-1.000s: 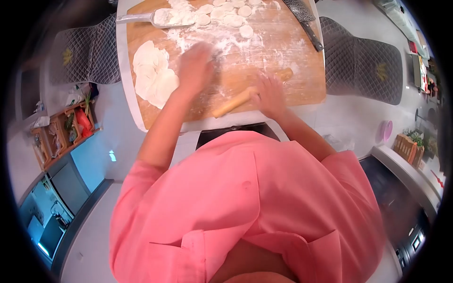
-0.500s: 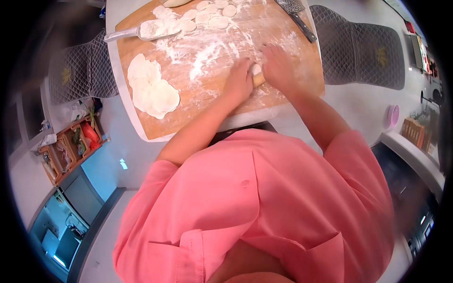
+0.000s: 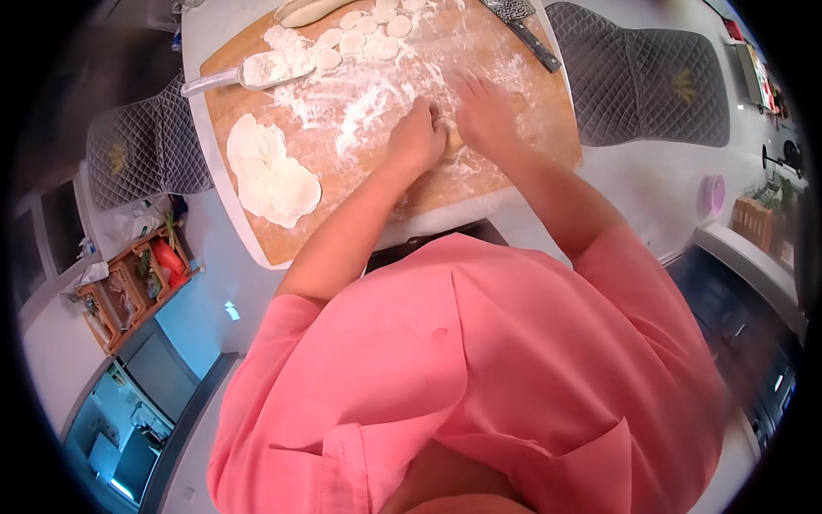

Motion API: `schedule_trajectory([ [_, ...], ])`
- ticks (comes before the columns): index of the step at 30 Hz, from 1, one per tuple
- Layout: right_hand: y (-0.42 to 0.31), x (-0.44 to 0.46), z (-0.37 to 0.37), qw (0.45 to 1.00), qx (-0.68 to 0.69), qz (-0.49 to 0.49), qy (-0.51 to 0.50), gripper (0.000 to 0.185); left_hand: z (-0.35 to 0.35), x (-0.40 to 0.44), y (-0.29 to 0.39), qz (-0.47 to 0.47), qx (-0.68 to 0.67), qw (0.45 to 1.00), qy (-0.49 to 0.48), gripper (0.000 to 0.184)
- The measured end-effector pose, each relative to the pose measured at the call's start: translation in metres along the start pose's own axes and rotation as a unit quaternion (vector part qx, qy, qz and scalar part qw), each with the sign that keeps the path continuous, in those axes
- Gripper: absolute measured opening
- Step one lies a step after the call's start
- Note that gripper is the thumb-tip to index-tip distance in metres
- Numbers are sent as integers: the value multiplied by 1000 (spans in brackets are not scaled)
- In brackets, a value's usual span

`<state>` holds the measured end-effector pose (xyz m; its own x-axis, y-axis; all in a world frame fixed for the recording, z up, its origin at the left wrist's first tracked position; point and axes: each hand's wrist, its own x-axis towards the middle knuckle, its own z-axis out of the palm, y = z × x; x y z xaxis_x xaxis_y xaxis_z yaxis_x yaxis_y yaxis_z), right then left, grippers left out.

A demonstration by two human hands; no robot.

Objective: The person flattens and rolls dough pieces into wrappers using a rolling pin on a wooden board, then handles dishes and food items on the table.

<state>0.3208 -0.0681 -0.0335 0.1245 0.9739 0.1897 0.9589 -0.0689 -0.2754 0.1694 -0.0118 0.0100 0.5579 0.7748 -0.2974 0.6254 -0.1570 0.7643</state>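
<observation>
On a floured wooden board [image 3: 342, 193], my left hand [image 3: 417, 137] is curled closed, with its fingertips at a small piece of dough [image 3: 443, 126]. A short wooden rolling pin [image 3: 454, 144] shows between my hands, mostly covered. My right hand [image 3: 485, 113] lies beside it, palm down over the pin, its fingers stretched forward and slightly blurred. Left of my hands, thin rolled dough wrappers [image 3: 278, 188] lie overlapping in a stack. Farther back sit several small flattened dough rounds [image 3: 381, 47].
A scoop [image 3: 214, 81] of flour rests at the board's left edge. A long dough roll [image 3: 310, 10] lies at the back, and a dark-handled cleaver [image 3: 535, 44] at the back right. Quilted grey chairs [image 3: 638, 77] flank the table. A wooden shelf [image 3: 137, 287] stands at left.
My left fingers have curled in more tightly by the dough. My right hand has shifted slightly, covering more of the rolling pin. The whole view has tilted a little.
</observation>
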Motion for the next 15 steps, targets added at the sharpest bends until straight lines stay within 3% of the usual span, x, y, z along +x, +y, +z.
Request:
schedule_trajectory([
  [2, -8, 36, 2, 997, 29, 75, -10, 56, 1, 18, 0, -4, 135, 991, 2, 22],
  [5, -4, 16, 7, 999, 15, 20, 45, 55, -4, 25, -5, -3, 125, 991, -57, 25],
  [7, 1, -29, -16, 1000, 8, 3, -1, 58, -11, 22, -12, -29, 87, 986, -137, 25],
  [10, -6, -38, -18, 998, -10, 15, -66, 61, -3, 8, -27, -32, 60, 995, -73, 24],
  [12, -13, 2, 2, 999, 20, 37, -6, 59, -9, 6, -13, -25, 20, 998, -60, 24],
  [14, -17, 40, 14, 999, 23, 48, 13, 58, -11, 11, -4, -5, 149, 989, -20, 26],
  [15, -19, 47, 15, 997, 23, 60, 36, 57, -18, 13, 1, -52, 90, 993, -54, 28],
])
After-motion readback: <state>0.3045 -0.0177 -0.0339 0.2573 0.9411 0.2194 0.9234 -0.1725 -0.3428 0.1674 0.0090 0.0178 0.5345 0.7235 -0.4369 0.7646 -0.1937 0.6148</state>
